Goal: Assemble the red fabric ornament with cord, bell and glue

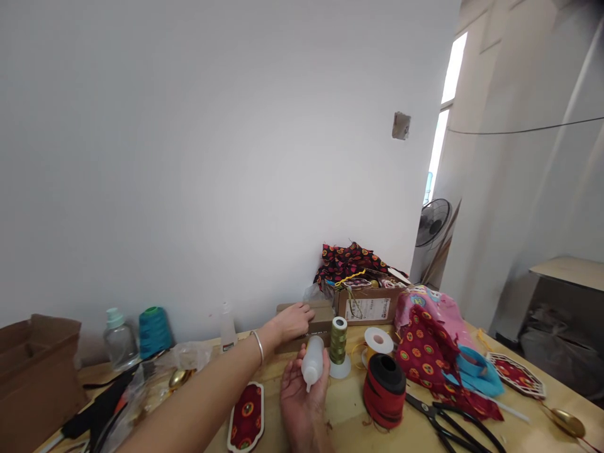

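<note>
My right hand (303, 389) is palm up near the middle of the table, fingers wrapped round a translucent white squeeze bottle (313, 363). The bottle's narrow nozzle tilts down toward me. Reaching across from the lower left, my left hand (293, 321) wears a bangle at the wrist. It lies palm down on a small brown box (322, 314) by the wall, with its fingers curled at the top. Just right of the bottle stands an olive thread cone (338, 343). Below my left forearm lies a red patterned fabric panel with a pale border (246, 416).
A red ribbon spool (384, 393), black scissors (453, 421), a white spool (379, 340) and red cloth (422, 352) lie to the right. Behind stands a fabric-filled carton (368, 306). Leftward are a teal thread cone (155, 332), a pump bottle (120, 343) and an open cardboard box (40, 384).
</note>
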Motion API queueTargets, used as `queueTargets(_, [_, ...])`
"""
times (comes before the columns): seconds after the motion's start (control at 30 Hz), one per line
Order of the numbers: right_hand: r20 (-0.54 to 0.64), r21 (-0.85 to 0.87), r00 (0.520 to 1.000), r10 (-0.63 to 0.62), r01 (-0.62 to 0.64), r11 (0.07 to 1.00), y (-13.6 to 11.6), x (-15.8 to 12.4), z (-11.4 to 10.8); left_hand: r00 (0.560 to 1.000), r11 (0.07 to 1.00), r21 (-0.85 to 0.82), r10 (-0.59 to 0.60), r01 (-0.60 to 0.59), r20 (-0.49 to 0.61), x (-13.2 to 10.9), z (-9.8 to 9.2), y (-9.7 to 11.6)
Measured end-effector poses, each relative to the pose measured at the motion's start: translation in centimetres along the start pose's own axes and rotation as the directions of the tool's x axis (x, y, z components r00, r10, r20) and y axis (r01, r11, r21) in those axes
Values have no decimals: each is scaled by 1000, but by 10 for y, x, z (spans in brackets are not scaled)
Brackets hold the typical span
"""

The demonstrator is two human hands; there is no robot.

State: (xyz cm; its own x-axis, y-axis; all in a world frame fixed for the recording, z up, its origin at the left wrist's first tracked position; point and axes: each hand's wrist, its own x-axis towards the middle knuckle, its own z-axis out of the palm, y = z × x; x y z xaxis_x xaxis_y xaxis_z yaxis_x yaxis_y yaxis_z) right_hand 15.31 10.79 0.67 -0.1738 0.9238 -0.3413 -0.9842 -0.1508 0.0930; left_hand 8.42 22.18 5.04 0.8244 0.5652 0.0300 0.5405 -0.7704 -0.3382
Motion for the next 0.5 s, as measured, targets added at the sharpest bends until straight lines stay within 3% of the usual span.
queueTargets(0.17, [-2, -6, 1000, -15, 15, 1000, 1, 2, -2, 994, 968, -230, -106, 103, -2, -4, -9, -2])
queueTargets(0.27, [15, 0, 1000, -7, 7, 1000, 1, 3, -4, 978, 883, -427, -210, 193, 9, -7, -16, -5])
queueTargets(0.37, [23, -6, 1000, 6, -6, 1000, 0, 2, -3, 931, 704, -645, -362, 298, 34, -13, -24, -5])
queueTargets(0.5, [12, -60, 1000, -14, 15, 998, -1, -1, 0, 821, 319, -896, -565, 310, 83, -35, -41, 7])
